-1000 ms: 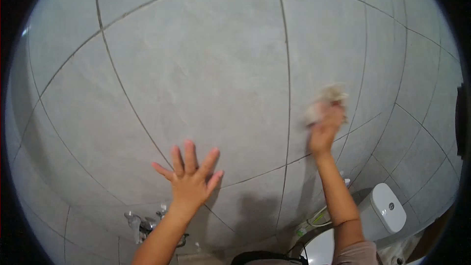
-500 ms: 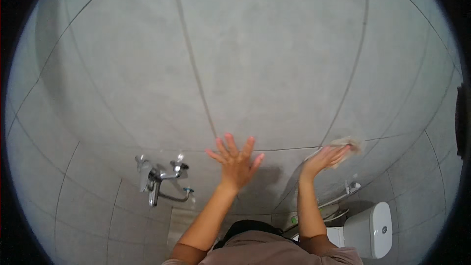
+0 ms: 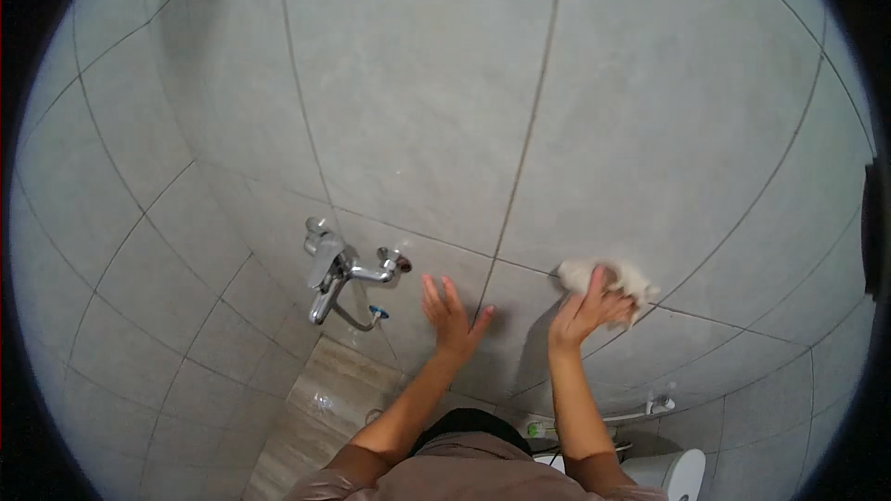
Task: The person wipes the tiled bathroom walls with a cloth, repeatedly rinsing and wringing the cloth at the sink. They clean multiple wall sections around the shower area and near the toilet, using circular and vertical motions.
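Grey wall tiles (image 3: 418, 111) with dark joints stand before me. My right hand (image 3: 583, 317) presses a crumpled off-white cloth (image 3: 608, 280) against the wall, just where a level joint runs. Its fingers are partly buried in the cloth. To the left, my left hand (image 3: 452, 323) lies against the tiles with fingers stretched and thumb apart, holding nothing. Close by that hand is a chrome mixer tap (image 3: 336, 271) fixed to the wall, with a hose curving below it.
At the lower right is a white toilet cistern (image 3: 685, 475), partly cut off. Above it a small valve (image 3: 661, 404) with a pale hose sits on the wall. A green object (image 3: 538, 430) lies low beside my right forearm. Wood-look floor tiles (image 3: 320, 390) show at lower left.
The view has swung, so the tap sits nearer the middle. My right hand has moved the cloth, which is now more spread out. My left hand is closer to the tap.
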Demonstrator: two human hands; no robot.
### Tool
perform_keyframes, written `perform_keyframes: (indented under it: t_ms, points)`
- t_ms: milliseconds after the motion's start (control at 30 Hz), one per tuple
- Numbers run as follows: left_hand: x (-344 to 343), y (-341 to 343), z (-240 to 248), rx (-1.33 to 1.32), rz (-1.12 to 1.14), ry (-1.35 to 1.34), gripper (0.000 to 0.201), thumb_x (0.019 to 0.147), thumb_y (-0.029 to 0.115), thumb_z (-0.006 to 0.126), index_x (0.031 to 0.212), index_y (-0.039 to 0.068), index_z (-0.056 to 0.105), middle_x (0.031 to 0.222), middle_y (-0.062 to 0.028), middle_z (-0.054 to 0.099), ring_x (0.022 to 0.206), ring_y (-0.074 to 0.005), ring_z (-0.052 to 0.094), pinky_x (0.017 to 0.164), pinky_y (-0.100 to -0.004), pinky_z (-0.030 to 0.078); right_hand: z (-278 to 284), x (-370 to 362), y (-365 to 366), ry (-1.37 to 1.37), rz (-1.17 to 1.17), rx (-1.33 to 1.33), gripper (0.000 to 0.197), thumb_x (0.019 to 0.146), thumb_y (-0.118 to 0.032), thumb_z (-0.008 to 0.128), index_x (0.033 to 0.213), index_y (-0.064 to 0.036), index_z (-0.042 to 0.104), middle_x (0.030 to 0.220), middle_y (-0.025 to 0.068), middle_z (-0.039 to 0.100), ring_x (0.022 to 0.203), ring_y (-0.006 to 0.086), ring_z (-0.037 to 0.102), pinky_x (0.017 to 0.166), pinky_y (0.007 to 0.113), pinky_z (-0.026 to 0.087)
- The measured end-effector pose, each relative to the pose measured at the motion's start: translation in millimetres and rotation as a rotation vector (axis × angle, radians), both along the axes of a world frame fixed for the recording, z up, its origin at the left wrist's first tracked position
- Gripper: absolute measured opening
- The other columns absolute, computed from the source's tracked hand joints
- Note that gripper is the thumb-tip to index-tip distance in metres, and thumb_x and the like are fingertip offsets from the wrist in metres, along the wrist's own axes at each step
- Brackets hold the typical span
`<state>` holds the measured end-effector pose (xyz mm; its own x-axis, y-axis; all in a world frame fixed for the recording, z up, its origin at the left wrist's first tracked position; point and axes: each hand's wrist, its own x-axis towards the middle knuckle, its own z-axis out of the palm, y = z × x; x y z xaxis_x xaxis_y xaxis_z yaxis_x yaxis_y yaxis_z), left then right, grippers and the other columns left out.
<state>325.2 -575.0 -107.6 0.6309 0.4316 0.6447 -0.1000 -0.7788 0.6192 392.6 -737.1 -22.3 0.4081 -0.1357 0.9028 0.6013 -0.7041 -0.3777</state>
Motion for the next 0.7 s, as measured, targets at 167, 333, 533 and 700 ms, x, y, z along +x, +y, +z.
perform_keyframes:
  t_ms: [167, 333, 533, 700]
  points:
    - [-1, 3, 15, -0.217, 0.108, -0.131, 0.095, 0.085, 0.044, 0.059, 0.142, -0.002, -0.002, 0.144, -0.0321, -0.008, 0.135, -0.0454, 0.0, 0.106, -0.0527, 0.008, 77, -16, 103, -0.165, 0.159, -0.37, 0.041, 0.081, -0.014, 0.052, 0.121, -0.0128, 0.058, 0.129, 0.0129, 0.048, 0.128, 0.0345, 0.031, 0.107, 0.049, 0.009]
    - [-12, 26, -17, -0.689, -0.068, -0.257, 0.067, 0.093, 0.029, 0.05, 0.141, -0.002, 0.014, 0.147, -0.025, 0.01, 0.136, -0.0372, 0.015, 0.107, -0.0448, 0.02, -6, -24, 139, -0.003, 0.66, -0.742, 0.041, 0.075, -0.017, 0.058, 0.116, -0.0134, 0.059, 0.118, 0.002, 0.057, 0.11, 0.0209, 0.054, 0.094, 0.04, 0.039]
    - [-50, 47, -1, -0.617, -0.197, -0.01, 0.054, 0.092, 0.017, 0.052, 0.139, 0.002, 0.029, 0.147, -0.0175, 0.022, 0.134, -0.0299, 0.025, 0.107, -0.0394, 0.026, -31, -24, 94, 0.191, 0.552, -0.662, 0.039, 0.079, -0.016, 0.054, 0.117, -0.0124, 0.059, 0.118, 0.012, 0.054, 0.113, 0.0327, 0.046, 0.097, 0.047, 0.031]
    - [-75, 51, 52, -0.537, -0.423, -0.071, 0.056, 0.088, 0.013, 0.056, 0.138, 0.004, 0.033, 0.146, -0.0183, 0.026, 0.133, -0.0307, 0.03, 0.107, -0.0392, 0.025, 81, -39, 134, 0.015, 0.24, -0.31, 0.042, 0.082, -0.017, 0.051, 0.124, -0.0148, 0.057, 0.128, 0.0216, 0.044, 0.123, 0.0455, 0.03, 0.1, 0.061, 0.012]
